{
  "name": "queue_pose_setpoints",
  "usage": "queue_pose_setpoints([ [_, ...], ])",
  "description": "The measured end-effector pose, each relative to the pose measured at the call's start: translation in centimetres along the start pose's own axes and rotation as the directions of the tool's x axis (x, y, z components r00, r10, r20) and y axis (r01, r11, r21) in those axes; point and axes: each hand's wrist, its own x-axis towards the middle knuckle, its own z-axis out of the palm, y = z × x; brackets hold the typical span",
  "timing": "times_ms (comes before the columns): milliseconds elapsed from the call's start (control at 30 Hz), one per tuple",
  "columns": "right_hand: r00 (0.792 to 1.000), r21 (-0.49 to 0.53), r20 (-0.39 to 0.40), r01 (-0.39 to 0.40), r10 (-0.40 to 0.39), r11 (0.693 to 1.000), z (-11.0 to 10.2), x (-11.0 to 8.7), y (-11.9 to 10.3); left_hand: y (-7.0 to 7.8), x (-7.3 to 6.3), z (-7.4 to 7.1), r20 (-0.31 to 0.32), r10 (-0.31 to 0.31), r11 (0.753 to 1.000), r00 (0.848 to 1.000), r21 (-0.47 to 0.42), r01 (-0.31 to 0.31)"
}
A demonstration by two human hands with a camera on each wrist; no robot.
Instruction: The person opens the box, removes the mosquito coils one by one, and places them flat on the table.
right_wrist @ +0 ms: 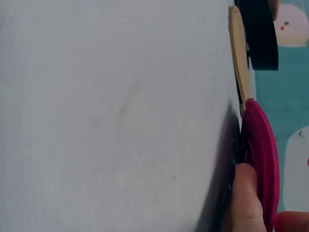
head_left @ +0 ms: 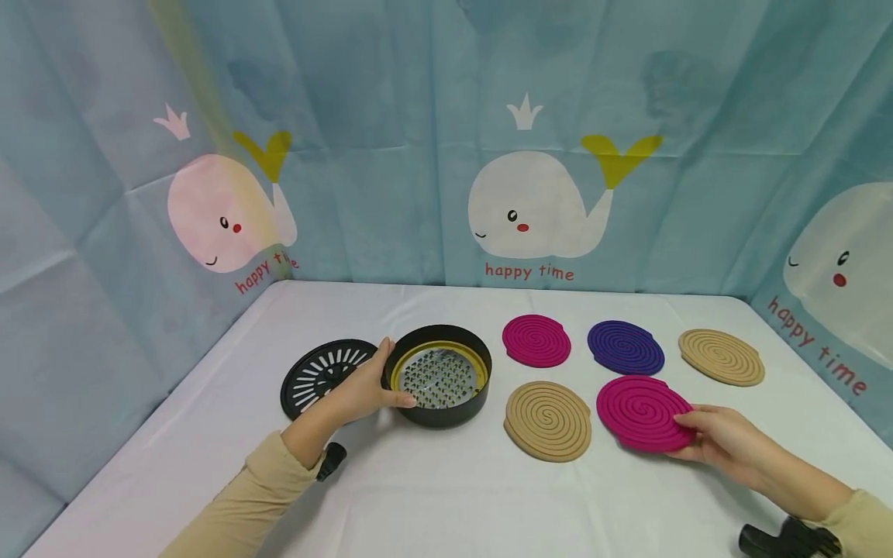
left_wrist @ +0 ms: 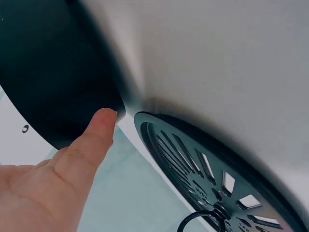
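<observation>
My left hand (head_left: 359,391) grips the left side of a round black container (head_left: 446,418), its thumb over the rim and its fingers along the outer wall. Set inside the container is a metal grater disc (head_left: 439,376) with a yellow ring. Just left of it, partly behind the hand and forearm, lies a black slotted lid (head_left: 300,376) with a ring handle (left_wrist: 205,215). In my right hand (head_left: 722,446) a magenta spiral coaster (head_left: 642,415) is pinched by its right edge, thumb on top. The right wrist view shows this coaster (right_wrist: 263,159) raised off the table, over its shadow.
Other spiral coasters lie flat: tan (head_left: 547,422), magenta (head_left: 536,341), blue (head_left: 625,347) and another tan one (head_left: 722,356) at right. A white cloth covers the table (head_left: 446,511). Behind it hangs a blue whale-print curtain (head_left: 391,217).
</observation>
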Motion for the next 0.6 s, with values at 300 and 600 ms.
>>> queue_pose_setpoints([
  [300,0.992,-0.157,0.07,-0.093,0.105,0.983,-2.3,-0.6,-2.1,0.1,-0.5,0.1,-0.027,-0.011,1.0,1.0,0.01,0.011],
  [600,0.961,-0.092,0.257,-0.079,0.101,0.993,-6.0,-0.9,-3.0,0.2,-1.1,0.4,-0.079,-0.009,0.999,0.997,0.038,0.012],
])
